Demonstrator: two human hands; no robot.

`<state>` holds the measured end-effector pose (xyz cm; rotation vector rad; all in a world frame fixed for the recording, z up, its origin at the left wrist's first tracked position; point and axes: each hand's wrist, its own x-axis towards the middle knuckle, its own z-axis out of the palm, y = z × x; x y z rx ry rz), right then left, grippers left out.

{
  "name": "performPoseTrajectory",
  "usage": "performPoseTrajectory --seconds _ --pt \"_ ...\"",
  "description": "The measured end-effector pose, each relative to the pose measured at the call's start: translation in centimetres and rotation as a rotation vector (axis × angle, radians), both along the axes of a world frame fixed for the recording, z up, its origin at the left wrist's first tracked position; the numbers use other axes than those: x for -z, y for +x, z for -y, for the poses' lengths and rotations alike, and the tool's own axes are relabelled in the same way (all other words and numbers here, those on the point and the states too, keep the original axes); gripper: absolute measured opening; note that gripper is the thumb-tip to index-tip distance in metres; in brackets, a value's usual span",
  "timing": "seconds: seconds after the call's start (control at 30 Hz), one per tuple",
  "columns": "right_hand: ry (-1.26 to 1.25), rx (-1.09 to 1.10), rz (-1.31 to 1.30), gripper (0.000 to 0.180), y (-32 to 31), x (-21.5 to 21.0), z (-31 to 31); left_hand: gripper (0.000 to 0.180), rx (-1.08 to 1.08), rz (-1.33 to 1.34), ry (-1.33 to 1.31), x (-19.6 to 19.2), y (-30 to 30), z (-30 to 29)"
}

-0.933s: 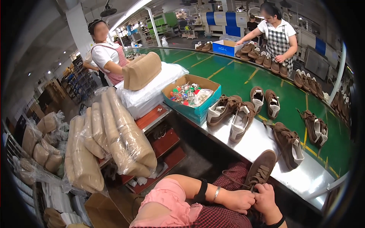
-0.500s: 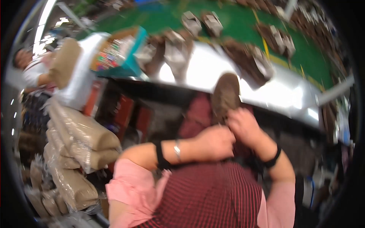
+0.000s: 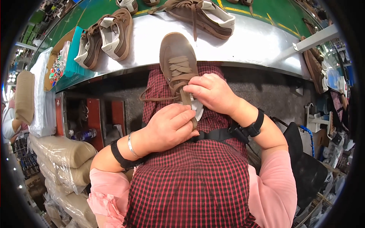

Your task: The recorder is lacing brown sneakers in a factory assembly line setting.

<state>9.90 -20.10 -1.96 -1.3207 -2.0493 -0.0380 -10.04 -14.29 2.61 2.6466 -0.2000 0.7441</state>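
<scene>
A brown sneaker (image 3: 172, 47) with lighter brown laces points away from me, its toe over the near edge of the metal bench. My left hand (image 3: 167, 124) is closed on the tongue and collar end of the shoe, nearest my body. At the top of the lacing, my right hand (image 3: 213, 91) pinches the shoelace (image 3: 181, 76); its fingers partly hide what lies beneath. One lace end loops out to the left over my checked apron. White lining shows between the two hands, and the heel is mostly hidden.
Several brown and white sneakers (image 3: 116, 34) stand along the shiny metal bench (image 3: 247, 41). On the left are a teal-sided box (image 3: 74, 62) of small colourful items and plastic-wrapped tan bundles (image 3: 72, 150). A metal post (image 3: 317, 40) rises at the right. Another person is at the far left.
My view has shifted and sharpened. The sneaker now lies with its laces clearly facing up, and my hands are a little farther apart along its opening.
</scene>
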Motion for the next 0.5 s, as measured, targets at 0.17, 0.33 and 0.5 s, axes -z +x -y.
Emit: performPoseTrajectory --seconds 0.17,0.33,0.5 --pt "-0.003 -0.024 0.043 0.014 -0.3 0.1 -0.6 0.029 0.051 0.007 -0.041 0.6 0.5 -0.6" --pt "0.026 -0.069 -0.104 0.024 1.0 0.7 -0.2 0.030 -0.025 -0.041 -0.091 1.4 -0.4 -1.5" --pt "0.120 -0.162 0.204 0.017 0.8 -0.2 -0.1 0.029 0.074 -0.017 -0.054 1.6 0.1 -0.8"
